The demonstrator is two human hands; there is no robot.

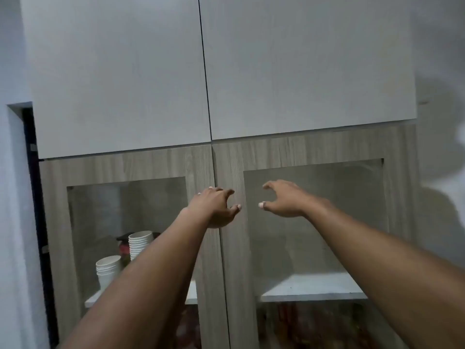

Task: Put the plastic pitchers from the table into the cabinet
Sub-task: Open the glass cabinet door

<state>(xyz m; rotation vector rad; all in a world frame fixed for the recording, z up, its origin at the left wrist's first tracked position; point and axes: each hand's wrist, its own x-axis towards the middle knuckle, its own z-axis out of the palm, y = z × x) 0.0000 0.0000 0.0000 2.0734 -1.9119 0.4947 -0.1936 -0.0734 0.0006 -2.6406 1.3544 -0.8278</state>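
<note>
In the head view we face a tall cabinet (226,157) with both of our bare arms stretched toward it. Our left hand (216,206) is at the inner edge of the left glass door (125,235), by the seam where the two doors meet, with its fingers (227,192) curled and spread apart, holding nothing. Our right hand (284,199) hovers in front of the right glass door (314,222), thumb and fingers likewise apart in a loose claw and empty; we cannot tell whether it touches the frame. Both lower doors look closed, as do the two plain white doors (302,66) above them. Behind the left glass we see two stacks of white cups (139,244) on a shelf (312,289), with a dark object just behind them that is too blurred to name. We see no pitchers and no desk in this view.
</note>
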